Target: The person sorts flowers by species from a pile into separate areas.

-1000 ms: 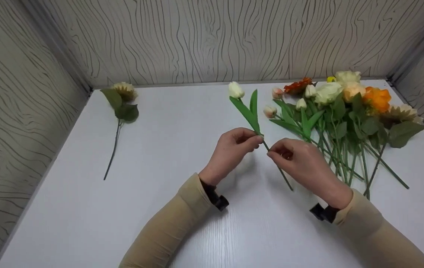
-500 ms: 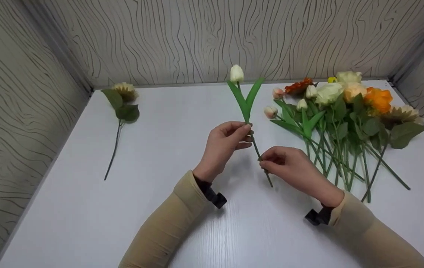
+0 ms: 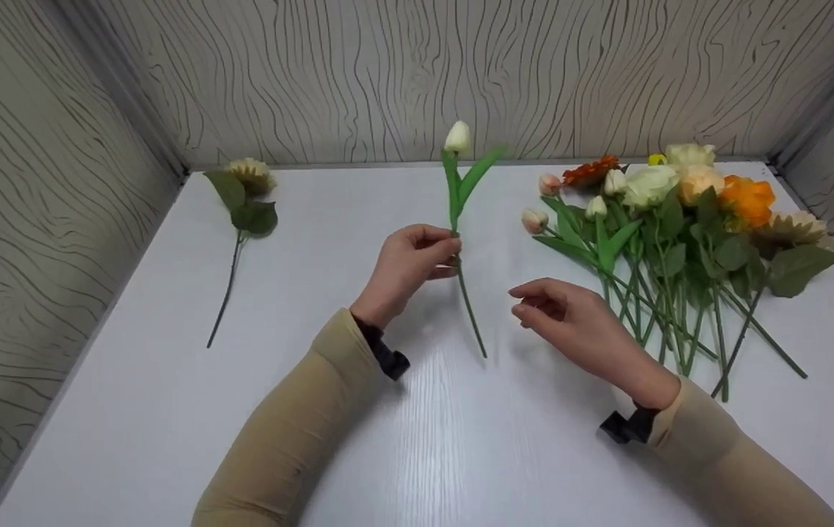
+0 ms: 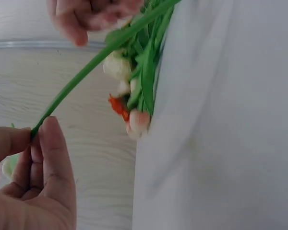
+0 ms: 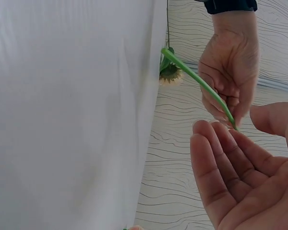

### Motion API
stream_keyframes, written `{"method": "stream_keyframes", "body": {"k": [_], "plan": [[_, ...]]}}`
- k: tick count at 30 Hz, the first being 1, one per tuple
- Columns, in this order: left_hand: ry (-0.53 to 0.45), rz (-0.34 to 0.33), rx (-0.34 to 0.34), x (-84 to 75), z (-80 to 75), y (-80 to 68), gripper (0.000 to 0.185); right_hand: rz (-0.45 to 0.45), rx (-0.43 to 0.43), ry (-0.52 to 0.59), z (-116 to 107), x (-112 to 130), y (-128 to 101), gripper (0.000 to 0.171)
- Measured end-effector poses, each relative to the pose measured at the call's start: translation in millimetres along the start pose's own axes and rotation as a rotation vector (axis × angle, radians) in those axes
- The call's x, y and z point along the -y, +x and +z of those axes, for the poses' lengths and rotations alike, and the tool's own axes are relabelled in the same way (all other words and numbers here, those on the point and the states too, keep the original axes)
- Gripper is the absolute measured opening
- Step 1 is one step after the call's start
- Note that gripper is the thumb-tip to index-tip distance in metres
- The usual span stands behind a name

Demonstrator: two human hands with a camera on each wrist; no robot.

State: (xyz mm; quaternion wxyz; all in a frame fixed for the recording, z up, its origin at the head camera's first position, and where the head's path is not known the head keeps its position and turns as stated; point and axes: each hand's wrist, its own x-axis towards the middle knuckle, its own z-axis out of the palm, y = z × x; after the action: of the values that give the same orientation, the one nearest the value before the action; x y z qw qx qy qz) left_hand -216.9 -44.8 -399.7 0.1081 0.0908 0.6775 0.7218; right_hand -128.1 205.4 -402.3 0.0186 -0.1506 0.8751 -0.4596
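The white desk (image 3: 168, 410) carries a heap of mixed flowers (image 3: 680, 219) at the right and one sunflower stem (image 3: 237, 219) far left. Between them, the left hand (image 3: 406, 267) pinches a white tulip (image 3: 458, 183) just under its leaves, its long axis nearly upright, bud toward the back wall. The right hand (image 3: 570, 322) hovers spread and empty, just right of the stem's lower end and the nearer hand to the heap.

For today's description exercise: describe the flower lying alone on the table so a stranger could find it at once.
Start at the white table and look to its far left corner. A single cream sunflower lies there by itself, unlike the flower pile on the right or the tulip in the left hand.
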Motion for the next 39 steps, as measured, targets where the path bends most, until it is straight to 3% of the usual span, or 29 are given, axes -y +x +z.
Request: {"method": "stream_keyframes", "body": {"k": [9,15,20,29,33,39], "plan": [[0.355,-0.226,-0.189,-3.8,-96.3,27.8,0.028,-0.008,-0.011,-0.026,-8,-1,0,0.025],[0.545,-0.301,-0.246,5.1,-129.4,35.1,0.027,0.002,-0.002,-0.015,-9,-3,1,0.026],[0.713,-0.290,-0.267,8.7,-140.4,36.7,0.026,0.010,-0.002,-0.014,-10,-4,1,0.025],[0.928,-0.234,-0.282,15.8,-144.5,35.9,0.023,0.032,0.008,-0.021,-9,-6,1,0.023],[0.974,-0.200,-0.279,17.6,-145.6,37.2,0.022,0.022,0.015,-0.022,-8,-7,1,0.024],[0.970,-0.216,-0.271,17.2,-145.0,37.8,0.022,0.009,0.024,-0.037,-7,-8,2,0.026]]}}
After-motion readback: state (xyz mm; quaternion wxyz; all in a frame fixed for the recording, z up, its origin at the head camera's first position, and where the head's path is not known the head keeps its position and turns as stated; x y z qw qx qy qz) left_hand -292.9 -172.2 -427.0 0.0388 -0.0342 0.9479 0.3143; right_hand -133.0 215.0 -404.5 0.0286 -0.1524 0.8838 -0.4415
